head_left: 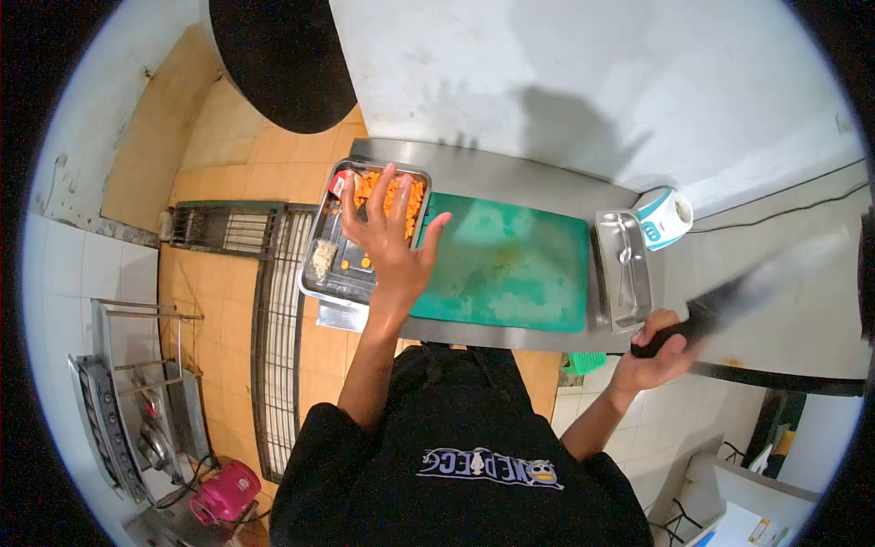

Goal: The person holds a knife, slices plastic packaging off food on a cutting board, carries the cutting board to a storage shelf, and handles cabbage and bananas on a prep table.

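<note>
My left hand [392, 242] is open with fingers spread, over a metal tray [310, 264]. In that tray lie chopped carrots [415, 196], a small red and white packet [341, 183] and a pale chopped heap [323, 258]; my hand hides part of the contents, and I cannot tell whether it touches them. Out to the right, my right hand [663, 351] is closed around the black handle of a large knife [720, 305]. Its blade points up and right and is blurred. Between my hands a wet green cutting board [510, 264] lies flat on the steel counter.
Right of the board stands a narrow steel pan [627, 314] with a spoon [624, 258] in it. Behind it is a white and blue kitchen scale [663, 219] with a cord along the counter. A green basket [585, 362] sits below. A pink gas cylinder [226, 492] and stove stand lower left.
</note>
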`<state>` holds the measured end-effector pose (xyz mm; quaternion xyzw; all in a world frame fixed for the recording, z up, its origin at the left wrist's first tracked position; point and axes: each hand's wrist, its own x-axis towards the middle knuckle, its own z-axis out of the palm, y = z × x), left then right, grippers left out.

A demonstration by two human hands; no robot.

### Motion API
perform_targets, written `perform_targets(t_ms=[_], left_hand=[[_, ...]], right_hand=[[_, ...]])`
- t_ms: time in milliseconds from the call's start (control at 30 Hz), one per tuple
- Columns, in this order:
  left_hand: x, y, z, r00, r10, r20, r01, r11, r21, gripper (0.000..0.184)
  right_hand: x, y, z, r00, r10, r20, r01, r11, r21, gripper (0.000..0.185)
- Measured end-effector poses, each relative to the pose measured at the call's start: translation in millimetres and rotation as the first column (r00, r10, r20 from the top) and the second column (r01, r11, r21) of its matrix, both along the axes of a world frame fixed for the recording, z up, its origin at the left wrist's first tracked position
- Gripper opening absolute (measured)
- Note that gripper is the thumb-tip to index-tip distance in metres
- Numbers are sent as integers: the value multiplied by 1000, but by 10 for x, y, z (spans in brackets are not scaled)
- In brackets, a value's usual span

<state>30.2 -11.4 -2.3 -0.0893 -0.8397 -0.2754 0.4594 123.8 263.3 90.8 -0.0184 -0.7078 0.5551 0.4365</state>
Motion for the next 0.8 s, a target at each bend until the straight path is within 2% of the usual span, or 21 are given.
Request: perform_targets(t_ms=[67, 100, 167, 200, 233, 267, 333, 400, 433, 467, 533, 567, 633, 667, 700, 733, 767, 800], left_hand=[[104, 41, 36, 989, 17, 149, -22, 999, 32, 71], [140, 56, 21, 986, 1, 168, -11, 998, 58, 65], [154, 60, -106, 987, -28, 157, 13, 995, 99, 63], [172, 57, -148, 987, -58, 147, 38, 990, 133, 62], [204, 66, -137, 986, -66, 152, 46, 990, 132, 62], [230, 81, -108, 984, -53, 173, 27, 989, 145, 58], [196, 58, -104, 984, -56, 169, 31, 988, 152, 54], [262, -14, -211, 956, -124, 265, 99, 989, 106, 43], [269, 21, -205, 967, -99, 236, 69, 989, 130, 22], [301, 34, -290, 964, -103, 245, 74, 990, 123, 22], [306, 72, -543, 859, -296, 418, 156, 928, 338, 7], [327, 79, -634, 856, -299, 421, 158, 928, 338, 7], [366, 118, -740, 769, -147, 622, 96, 989, 114, 10], [374, 133, -792, 766, -148, 625, 97, 989, 114, 10], [373, 141, -849, 671, -264, 693, 112, 960, 257, 5], [364, 142, -907, 564, -381, 733, 108, 914, 392, 10], [356, 171, -968, 560, -379, 737, 110, 916, 387, 10], [349, 222, -1048, 630, -454, 630, 184, 875, 447, 20]], right_hand=[[-102, 151, -311, 987, 11, -159, -16, 1000, -27, 52], [-193, 181, -552, 984, 28, -178, -31, 999, -14, 48], [-429, 218, -1205, 980, 45, -196, -46, 999, 1, 46], [-560, 226, -1634, 988, 20, 154, -58, 967, 247, 44], [-633, 220, -2019, 877, -97, 471, -147, 878, 455, 43], [-643, 190, -2254, 666, -276, 693, -303, 749, 589, 44], [-415, -107, -2458, 498, -262, 827, -341, 817, 465, 41], [-257, -235, -2525, 520, -235, 821, -385, 793, 471, 39], [-159, -275, -2557, 523, -207, 827, -428, 775, 465, 38], [-98, -293, -2589, 514, -204, 833, -427, 782, 455, 38], [-94, -329, -2554, 500, -78, 862, -511, 778, 367, 37], [-93, -336, -2550, 497, -79, 864, -509, 780, 364, 37], [-79, -310, -2577, 543, -98, 834, -479, 779, 404, 34], [-56, -283, -2576, 540, -98, 836, -479, 780, 402, 34], [-32, -243, -2573, 540, -58, 840, -474, 804, 360, 35], [-7, -215, -2575, 541, -16, 841, -466, 827, 315, 35], [34, -188, -2576, 539, -13, 842, -464, 830, 309, 35], [83, -161, -2549, 508, -8, 861, -472, 834, 286, 37]])
